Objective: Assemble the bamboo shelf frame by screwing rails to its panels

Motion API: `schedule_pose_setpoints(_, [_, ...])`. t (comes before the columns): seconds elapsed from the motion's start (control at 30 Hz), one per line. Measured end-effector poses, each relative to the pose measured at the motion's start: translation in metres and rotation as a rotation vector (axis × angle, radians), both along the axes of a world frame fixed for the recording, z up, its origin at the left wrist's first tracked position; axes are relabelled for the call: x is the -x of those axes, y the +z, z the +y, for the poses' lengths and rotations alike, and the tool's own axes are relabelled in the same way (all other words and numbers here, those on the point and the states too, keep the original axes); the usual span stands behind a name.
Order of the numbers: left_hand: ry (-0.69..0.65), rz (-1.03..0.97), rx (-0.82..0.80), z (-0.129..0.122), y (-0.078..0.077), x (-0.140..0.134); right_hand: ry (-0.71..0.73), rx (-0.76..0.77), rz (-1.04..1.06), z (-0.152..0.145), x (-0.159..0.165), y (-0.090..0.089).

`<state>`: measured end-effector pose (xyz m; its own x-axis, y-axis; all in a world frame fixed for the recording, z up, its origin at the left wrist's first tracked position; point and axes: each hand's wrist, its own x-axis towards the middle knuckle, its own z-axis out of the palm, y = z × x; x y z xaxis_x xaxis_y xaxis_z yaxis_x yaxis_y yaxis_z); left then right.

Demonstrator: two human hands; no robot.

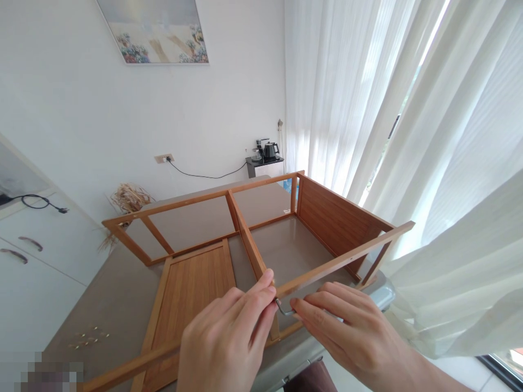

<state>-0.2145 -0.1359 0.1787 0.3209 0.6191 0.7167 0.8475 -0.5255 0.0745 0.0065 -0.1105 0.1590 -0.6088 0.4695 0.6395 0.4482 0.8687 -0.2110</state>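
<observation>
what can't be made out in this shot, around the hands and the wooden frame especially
All in the head view:
- Far end of the bent metal key: hidden in the right hand.
- Part of the wooden frame's near rail: behind the left hand.
- Exact type of the small pieces on the table: too small.
- Top of the wall picture: cut off by the upper edge.

The frame [248, 241] lies on the tabletop [281, 242], a panel [198, 283] in its left part; fittings [96, 328] lie left, a kettle [270, 151] on a stand [266, 170] behind, curtains [335, 81] right.
</observation>
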Motion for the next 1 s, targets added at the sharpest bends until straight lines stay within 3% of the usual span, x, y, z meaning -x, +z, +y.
schedule_pose_setpoints(0.23, [-0.008, 0.008, 0.023, -0.002, -0.002, 0.002, 0.025, 0.246, 0.146, -0.001, 0.020, -0.017])
schedule_pose_setpoints(0.53, [-0.010, 0.008, -0.014, 0.001, -0.001, 0.001, 0.046, 0.575, 0.228, -0.008, 0.030, -0.023])
schedule_pose_setpoints(0.8, [-0.012, 0.033, -0.017, 0.000, 0.001, 0.002, 0.079, 0.503, 0.244, -0.008, 0.034, -0.027])
schedule_pose_setpoints(1.0, [-0.009, 0.044, -0.042, 0.001, 0.000, 0.002, 0.056, 0.167, 0.119, -0.003, 0.017, -0.019])
